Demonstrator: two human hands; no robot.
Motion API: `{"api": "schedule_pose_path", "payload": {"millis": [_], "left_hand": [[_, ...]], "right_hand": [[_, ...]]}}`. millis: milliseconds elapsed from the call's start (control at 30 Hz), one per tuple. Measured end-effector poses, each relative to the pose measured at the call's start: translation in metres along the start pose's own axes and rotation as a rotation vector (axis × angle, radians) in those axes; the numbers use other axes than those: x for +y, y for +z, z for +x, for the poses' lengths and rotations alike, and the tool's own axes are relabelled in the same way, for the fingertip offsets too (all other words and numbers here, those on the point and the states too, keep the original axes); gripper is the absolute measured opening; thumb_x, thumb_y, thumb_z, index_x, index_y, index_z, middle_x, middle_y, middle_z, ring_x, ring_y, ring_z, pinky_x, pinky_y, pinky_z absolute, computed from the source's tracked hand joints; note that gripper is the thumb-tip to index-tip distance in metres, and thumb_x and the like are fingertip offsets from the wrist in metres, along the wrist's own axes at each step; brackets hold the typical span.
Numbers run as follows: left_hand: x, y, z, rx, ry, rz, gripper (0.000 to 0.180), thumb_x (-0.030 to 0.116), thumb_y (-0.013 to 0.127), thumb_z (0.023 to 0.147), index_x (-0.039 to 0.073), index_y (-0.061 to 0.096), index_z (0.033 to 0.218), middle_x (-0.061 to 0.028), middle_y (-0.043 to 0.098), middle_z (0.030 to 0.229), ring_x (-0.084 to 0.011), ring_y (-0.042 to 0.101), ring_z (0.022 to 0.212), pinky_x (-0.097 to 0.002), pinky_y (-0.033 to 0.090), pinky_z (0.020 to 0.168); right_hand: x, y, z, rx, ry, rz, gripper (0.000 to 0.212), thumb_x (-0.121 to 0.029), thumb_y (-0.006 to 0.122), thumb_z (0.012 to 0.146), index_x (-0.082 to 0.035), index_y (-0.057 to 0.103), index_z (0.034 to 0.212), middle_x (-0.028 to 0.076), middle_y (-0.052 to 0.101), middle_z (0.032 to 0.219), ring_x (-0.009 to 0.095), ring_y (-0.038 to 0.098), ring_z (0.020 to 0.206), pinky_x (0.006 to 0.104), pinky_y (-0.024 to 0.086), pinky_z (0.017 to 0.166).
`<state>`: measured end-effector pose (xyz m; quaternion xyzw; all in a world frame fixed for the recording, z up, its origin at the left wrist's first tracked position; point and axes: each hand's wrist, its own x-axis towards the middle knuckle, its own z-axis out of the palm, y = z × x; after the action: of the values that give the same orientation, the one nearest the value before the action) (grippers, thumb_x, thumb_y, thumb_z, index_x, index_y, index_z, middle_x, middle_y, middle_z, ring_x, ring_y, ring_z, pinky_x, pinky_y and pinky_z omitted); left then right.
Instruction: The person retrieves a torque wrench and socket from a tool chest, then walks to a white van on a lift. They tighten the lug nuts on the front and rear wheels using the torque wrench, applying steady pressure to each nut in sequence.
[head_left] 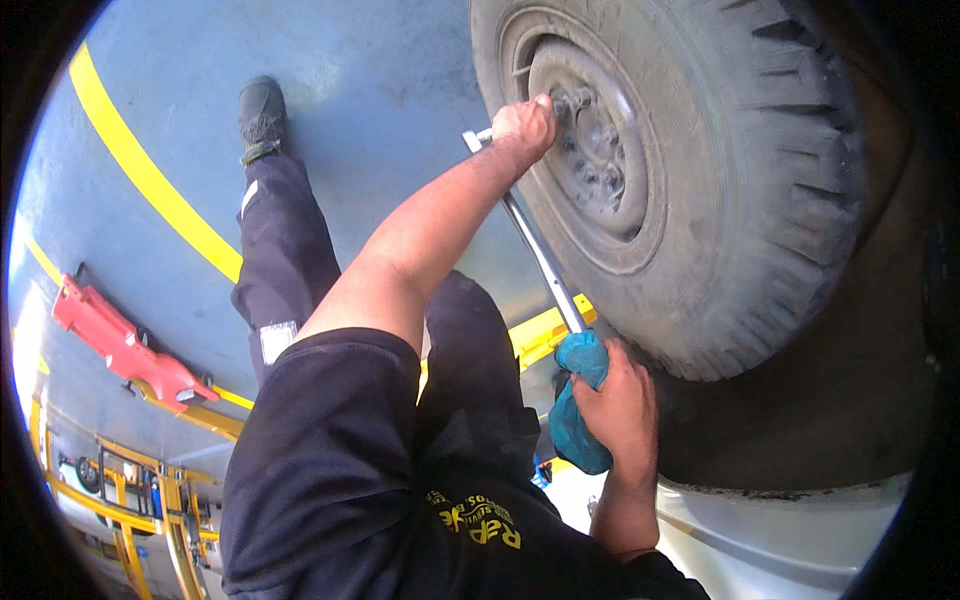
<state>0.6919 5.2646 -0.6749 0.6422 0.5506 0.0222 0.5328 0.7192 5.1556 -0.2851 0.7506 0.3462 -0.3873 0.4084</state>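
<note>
My left hand [527, 128] is closed around the head end of a long chrome socket wrench [540, 255], close to the wheel's hub. A socket [574, 101] reaches from beside my fingers to the lug nuts on the dusty steel rim [600, 170]. At the wrench's lower end, my right hand [622, 405] grips the handle through a bunched teal cloth [580, 400]. The cloth hides the handle's end. A large, worn, chunky-tread tire [700, 200] surrounds the rim.
Beneath the wheel area lies a yellow metal piece [545, 330]. A red floor jack [130, 345] rests at the left on blue floor with yellow lines [150, 170]. My boot [262, 110] is planted upper left. A pale vehicle body panel [780, 530] curves at lower right.
</note>
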Motion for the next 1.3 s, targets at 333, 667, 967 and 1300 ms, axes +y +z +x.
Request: {"api": "schedule_pose_path", "payload": {"millis": [333, 667, 967, 1300], "left_hand": [[-0.020, -0.005, 0.031, -0.165, 0.163, -0.155, 0.038, 0.033, 0.049, 0.105, -0.003, 0.056, 0.116, -0.0295, 0.072, 0.109, -0.0408, 0.072, 0.106, -0.0508, 0.057, 0.091], [0.004, 0.002, 0.027, -0.100, -0.013, -0.001, 0.031, 0.026, 0.047, 0.104, 0.000, 0.055, 0.119, -0.0241, 0.074, 0.110, -0.0394, 0.073, 0.105, -0.0483, 0.058, 0.092], [0.001, -0.031, 0.019, -0.262, -0.004, 0.039, 0.051, 0.045, 0.055, 0.101, 0.003, 0.058, 0.131, -0.0182, 0.071, 0.128, -0.0352, 0.069, 0.117, -0.0474, 0.054, 0.101], [-0.034, -0.045, -0.008, -0.419, -0.218, 0.108, 0.054, 0.050, 0.059, 0.095, 0.013, 0.069, 0.133, -0.0144, 0.069, 0.135, -0.0306, 0.065, 0.127, -0.0439, 0.051, 0.107]], "right_hand": [[0.088, 0.151, 0.099, 0.168, -0.115, 0.239, 0.042, -0.022, 0.073, 0.082, -0.005, 0.061, 0.118, 0.026, 0.071, 0.105, 0.049, 0.067, 0.102, 0.0561, 0.053, 0.088], [-0.008, 0.029, 0.002, 0.082, 0.001, -0.024, 0.045, -0.025, 0.073, 0.088, -0.002, 0.058, 0.124, 0.025, 0.072, 0.112, 0.046, 0.069, 0.105, 0.0550, 0.054, 0.092], [0.048, 0.115, 0.059, 0.154, -0.023, -0.076, 0.044, -0.025, 0.076, 0.083, -0.005, 0.058, 0.118, 0.025, 0.072, 0.103, 0.046, 0.071, 0.096, 0.0565, 0.055, 0.086], [0.051, 0.121, 0.090, 0.188, -0.022, -0.109, 0.038, -0.025, 0.075, 0.083, -0.007, 0.066, 0.115, 0.021, 0.074, 0.100, 0.044, 0.071, 0.097, 0.0543, 0.057, 0.086]]}}
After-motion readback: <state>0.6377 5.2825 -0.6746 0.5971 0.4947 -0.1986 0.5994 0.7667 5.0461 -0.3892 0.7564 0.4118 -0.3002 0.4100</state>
